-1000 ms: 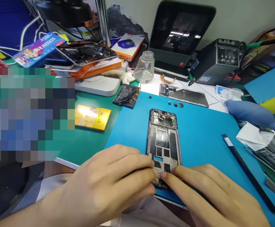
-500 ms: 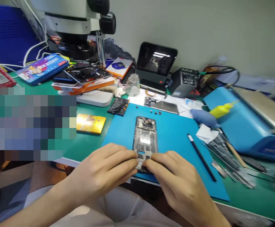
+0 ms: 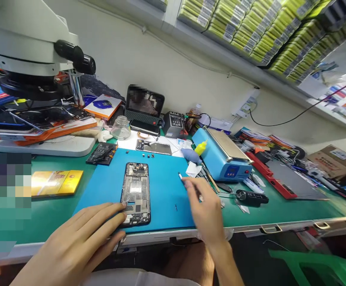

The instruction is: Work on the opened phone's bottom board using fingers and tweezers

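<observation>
An opened phone frame (image 3: 135, 190) lies lengthwise on a blue mat (image 3: 164, 190) near the bench's front edge. My left hand (image 3: 80, 242) rests flat at the mat's near left. Its fingers are spread, and the index fingertip touches the phone's lower left edge. My right hand (image 3: 205, 210) is to the right of the phone, over a black pry tool (image 3: 180, 175). Only the tool's white tip shows past the fingertips. Blur hides whether the fingers grip it. A tiny dark part (image 3: 175, 207) lies on the mat between the phone and my right hand.
A microscope (image 3: 27, 43) and stacked phone parts stand at the back left. A black battery (image 3: 101, 153), a gold pack (image 3: 56, 182) and a glass jar (image 3: 121, 128) lie beyond the mat. A blue heating machine (image 3: 220, 157), a yellow bottle (image 3: 200, 147) and loose tools crowd the right.
My right hand left the phone's bottom end and moved right onto the pry tool. My left hand stayed by the phone. The view lifted and swung right, showing more bench and shelves.
</observation>
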`<action>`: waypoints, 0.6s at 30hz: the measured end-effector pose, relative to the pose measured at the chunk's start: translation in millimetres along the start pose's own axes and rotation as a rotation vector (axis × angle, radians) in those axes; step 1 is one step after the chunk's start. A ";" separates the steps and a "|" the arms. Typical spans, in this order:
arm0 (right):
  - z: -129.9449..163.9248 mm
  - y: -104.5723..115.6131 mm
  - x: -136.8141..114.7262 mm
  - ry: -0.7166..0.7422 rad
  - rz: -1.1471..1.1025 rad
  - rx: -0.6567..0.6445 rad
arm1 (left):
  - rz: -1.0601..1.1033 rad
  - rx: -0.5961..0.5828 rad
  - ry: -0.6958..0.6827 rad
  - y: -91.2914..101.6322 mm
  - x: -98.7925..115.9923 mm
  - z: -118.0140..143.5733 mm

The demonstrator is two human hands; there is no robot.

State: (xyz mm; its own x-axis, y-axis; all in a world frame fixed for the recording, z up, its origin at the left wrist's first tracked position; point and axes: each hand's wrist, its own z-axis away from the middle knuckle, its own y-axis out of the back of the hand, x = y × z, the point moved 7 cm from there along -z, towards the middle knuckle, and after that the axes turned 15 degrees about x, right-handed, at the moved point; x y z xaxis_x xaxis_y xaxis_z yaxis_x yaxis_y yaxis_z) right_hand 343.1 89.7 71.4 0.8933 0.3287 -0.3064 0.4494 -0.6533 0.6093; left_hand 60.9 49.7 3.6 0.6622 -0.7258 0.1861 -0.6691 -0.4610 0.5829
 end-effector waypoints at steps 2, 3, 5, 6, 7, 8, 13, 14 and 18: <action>-2.5 14.9 35.9 -0.067 0.188 -0.008 | -0.023 0.000 0.006 -3.1 -1.4 2.0; -3.1 19.3 50.0 -0.072 0.259 -0.043 | -0.029 0.002 0.006 -4.4 -1.0 1.1; -3.1 21.6 69.2 -0.051 0.348 -0.146 | -0.022 0.021 0.000 -5.2 2.8 -4.1; -2.9 20.6 74.9 -0.033 0.381 -0.195 | -0.015 0.034 0.001 -4.9 5.3 -7.9; -2.9 18.7 78.6 -0.015 0.409 -0.234 | -0.005 0.052 0.011 -4.0 7.6 -12.0; -3.3 16.4 81.0 0.000 0.435 -0.263 | 0.006 0.077 0.026 -2.2 9.5 -16.1; -15.7 7.8 85.0 0.036 0.470 -0.293 | -0.004 0.161 0.110 11.6 10.7 -27.3; -20.4 8.8 85.6 0.035 0.448 -0.276 | -0.015 0.164 0.112 14.5 9.8 -28.1; -37.1 19.8 87.4 -0.002 0.263 -0.124 | -0.001 0.161 0.066 22.2 7.2 -32.4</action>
State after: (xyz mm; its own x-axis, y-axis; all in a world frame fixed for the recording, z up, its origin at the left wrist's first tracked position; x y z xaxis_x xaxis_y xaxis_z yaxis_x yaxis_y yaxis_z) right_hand 430.1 130.8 83.8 0.9793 0.1571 -0.1275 0.1987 -0.6278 0.7526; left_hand 61.8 50.8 43.5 0.6802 -0.6924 0.2405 -0.7102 -0.5412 0.4502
